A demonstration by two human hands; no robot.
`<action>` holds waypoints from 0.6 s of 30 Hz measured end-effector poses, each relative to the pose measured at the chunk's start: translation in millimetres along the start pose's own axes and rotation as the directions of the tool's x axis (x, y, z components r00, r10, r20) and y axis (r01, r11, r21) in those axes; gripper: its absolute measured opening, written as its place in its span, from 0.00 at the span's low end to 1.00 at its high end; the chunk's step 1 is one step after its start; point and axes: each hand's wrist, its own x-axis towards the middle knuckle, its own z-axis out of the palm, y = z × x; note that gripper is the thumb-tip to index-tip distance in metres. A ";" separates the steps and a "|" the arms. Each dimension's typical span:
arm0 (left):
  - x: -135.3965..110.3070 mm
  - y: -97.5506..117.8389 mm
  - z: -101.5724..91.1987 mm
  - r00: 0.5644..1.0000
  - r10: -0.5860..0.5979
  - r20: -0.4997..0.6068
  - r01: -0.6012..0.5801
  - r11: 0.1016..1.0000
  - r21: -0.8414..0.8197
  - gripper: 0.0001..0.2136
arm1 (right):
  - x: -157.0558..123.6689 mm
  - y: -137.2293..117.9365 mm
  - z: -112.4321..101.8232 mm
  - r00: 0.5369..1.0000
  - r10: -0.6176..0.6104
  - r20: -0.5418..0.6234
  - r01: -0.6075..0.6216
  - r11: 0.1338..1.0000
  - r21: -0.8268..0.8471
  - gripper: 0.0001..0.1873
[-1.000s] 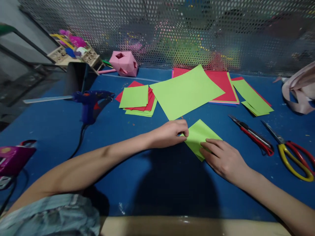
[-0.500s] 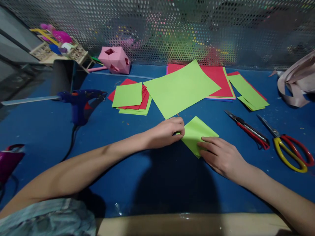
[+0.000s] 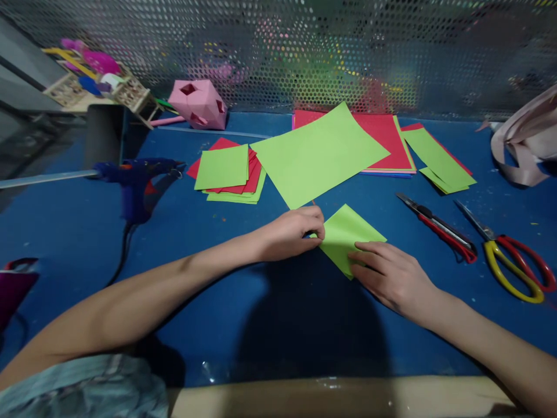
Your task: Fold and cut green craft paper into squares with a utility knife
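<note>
- The left hand (image 3: 300, 232) had its thumb and bent fingers pinched together on the left corner of a small green sheet (image 3: 343, 229); from where I stood, the hand hid that corner's tip.
- The right hand (image 3: 398, 278) gripped nothing that I could see; its fingers lay spread and slightly bent over the sheet's lower right part, the fingertips touching the paper.
- The green sheet lay between the two hands, turned cornerwise on the blue table (image 3: 217, 325), one corner pointing away from the person.
- Just beyond it I saw a large green sheet (image 3: 322, 157), partly covering a stack of red and other coloured paper (image 3: 387, 142).
- Near that sheet's left corner sat a pile of green and red squares (image 3: 221, 168).
- Over on the right were a red-handled cutter (image 3: 444, 229) and, just beside it, scissors (image 3: 516, 264) with one yellow and one red handle loop; green strips (image 3: 437, 157) lay farther back.
- Well to the left stood a blue glue gun (image 3: 134, 188), and behind it a pink faceted paper shape (image 3: 198, 104) near the perforated panel (image 3: 270, 52).
</note>
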 end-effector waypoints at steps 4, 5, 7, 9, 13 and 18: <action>0.3 0.0 -0.5 1.000 -0.022 0.008 0.022 1.000 -0.008 0.05 | 0.6 -0.1 0.5 1.000 -0.008 -0.005 0.008 1.000 -0.005 0.13; 0.3 0.1 -0.6 1.000 -0.026 0.011 0.026 1.000 -0.009 0.05 | 0.7 0.0 0.5 1.000 -0.008 -0.002 0.008 1.000 -0.005 0.13; 0.3 0.3 -0.6 1.000 -0.028 0.012 0.029 1.000 -0.010 0.05 | 1.0 0.1 0.3 1.000 -0.007 0.006 0.007 1.000 -0.003 0.14; 0.1 0.5 -0.4 1.000 -0.023 0.007 0.023 1.000 -0.012 0.05 | 1.2 0.1 -0.1 1.000 -0.010 0.012 0.010 1.000 -0.001 0.14; 0.0 0.7 0.1 1.000 -0.013 0.001 0.013 1.000 -0.010 0.06 | 0.9 0.7 -0.1 0.999 -0.028 0.019 0.028 1.000 -0.006 0.13; 0.0 1.0 0.1 1.000 -0.004 0.005 0.004 1.000 0.006 0.06 | -1.9 2.5 -0.4 0.995 -0.048 0.082 0.048 0.999 0.003 0.13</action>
